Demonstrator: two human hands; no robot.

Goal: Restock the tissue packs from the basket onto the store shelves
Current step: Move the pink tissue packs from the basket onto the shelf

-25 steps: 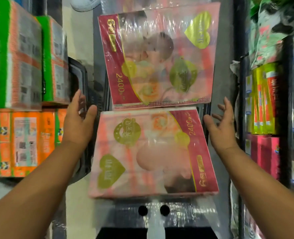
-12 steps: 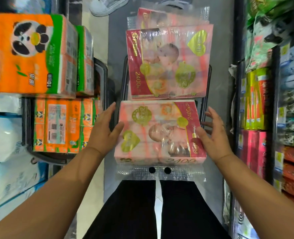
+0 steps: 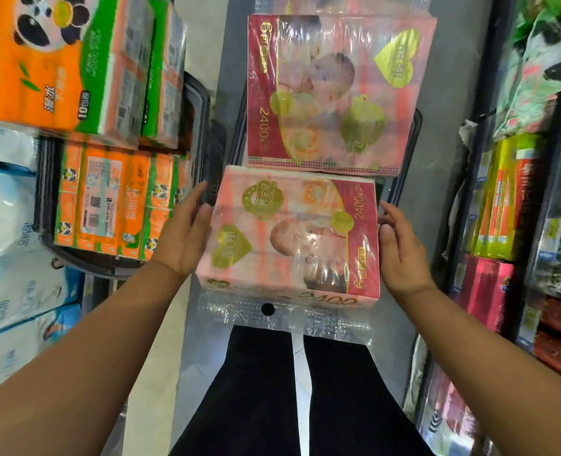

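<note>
head view: my left hand (image 3: pixel 183 238) and right hand (image 3: pixel 400 255) bracket the near pink tissue pack (image 3: pixel 289 235), fingers straight, palms against its sides, nothing clenched, set, i judge, to squeeze and lift. it lies flat atop the basket (image 3: pixel 416 126), touching a second pack (image 3: pixel 335 93) beyond.

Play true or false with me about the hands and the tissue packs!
1. The near pink pack has the left hand at one side and the right hand at the other. True.
2. The right hand touches the far pink pack. False: no hand touches it; it lies beyond the near pink pack.
3. Orange panda packs sit at the person's left. True.
4. The near pink pack is all blue. False: it is pink with a red band.
</note>
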